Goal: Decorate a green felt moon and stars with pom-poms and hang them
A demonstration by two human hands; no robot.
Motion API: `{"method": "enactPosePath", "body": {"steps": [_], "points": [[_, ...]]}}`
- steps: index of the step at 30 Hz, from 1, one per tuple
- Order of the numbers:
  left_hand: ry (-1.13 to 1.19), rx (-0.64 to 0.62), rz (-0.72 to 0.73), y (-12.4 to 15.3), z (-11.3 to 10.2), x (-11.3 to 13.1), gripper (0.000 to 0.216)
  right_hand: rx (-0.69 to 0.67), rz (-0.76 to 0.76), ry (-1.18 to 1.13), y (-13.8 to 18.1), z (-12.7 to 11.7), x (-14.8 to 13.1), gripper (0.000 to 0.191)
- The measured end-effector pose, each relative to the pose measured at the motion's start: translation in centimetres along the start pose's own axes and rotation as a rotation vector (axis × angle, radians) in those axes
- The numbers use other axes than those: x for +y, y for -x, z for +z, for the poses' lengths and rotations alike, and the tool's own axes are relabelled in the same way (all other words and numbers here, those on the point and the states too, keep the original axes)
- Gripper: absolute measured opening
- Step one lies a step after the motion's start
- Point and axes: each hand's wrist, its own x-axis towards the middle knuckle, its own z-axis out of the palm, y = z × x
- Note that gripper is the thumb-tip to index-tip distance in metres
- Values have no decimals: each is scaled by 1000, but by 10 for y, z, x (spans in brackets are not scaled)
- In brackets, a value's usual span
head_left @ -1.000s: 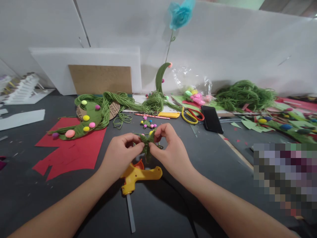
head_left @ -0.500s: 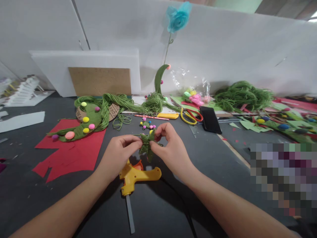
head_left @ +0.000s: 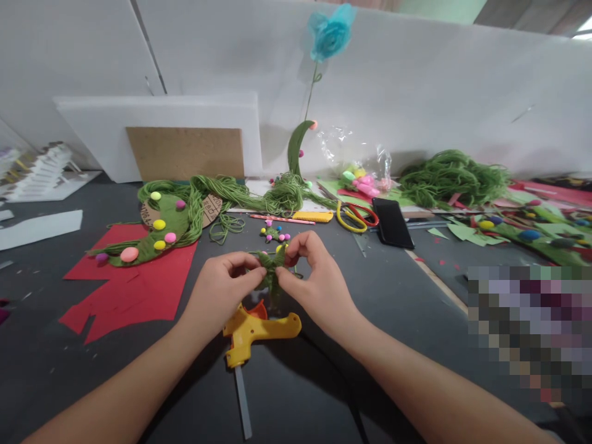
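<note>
Between my two hands is a small green yarn-wrapped star (head_left: 272, 271), held up over the dark table. My left hand (head_left: 231, 280) pinches its left side between thumb and fingers. On the other side, my right hand (head_left: 314, 277) is closed on the star's right edge, thumb against the front. A bit of yellow shows at the star's top point. Just below lies a yellow glue gun (head_left: 259, 330) with an orange trigger and a grey glue stick (head_left: 243, 401) jutting toward me. Behind the star sits a smaller green star (head_left: 275, 234) with coloured pompoms on its tips.
Left, a green crescent with pompoms (head_left: 152, 243) lies on red paper (head_left: 139, 302). Beyond my hands are a yellow comb (head_left: 314, 216), scissors (head_left: 354, 217), a black phone (head_left: 393, 223) and green yarn (head_left: 456, 179). A blue flower (head_left: 330, 37) stands against the white wall.
The star has tilted slightly in my fingers, and my right thumb has shifted a little to the left. Both hands keep their hold; the glue gun stays put.
</note>
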Motion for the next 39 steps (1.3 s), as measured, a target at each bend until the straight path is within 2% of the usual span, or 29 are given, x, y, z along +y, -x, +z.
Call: {"method": "enactPosePath", "body": {"steps": [5,14,23,28,30,33,39], "points": [[2,35,1,-1,-1,-3,13,-18,-3,-105,-2,-3,0,19],[-14,32,-14,0,1,-2,13,5,-10,30,-1,1,2,21],[3,23,-5,0,1,-4,13,8,-4,-2,0,0,3,20],[45,56,-15,-2,-1,-4,13,98,-50,-230,-4,-5,4,7],[72,86,-39,-4,-3,-2,14,160,-62,-315,-6,-8,6,12],[101,111,-75,-4,-4,3,14,156,-52,-335,-9,-11,9,22],[89,156,-52,-6,-5,6,16,144,55,-185,-12,-13,10,36]]}}
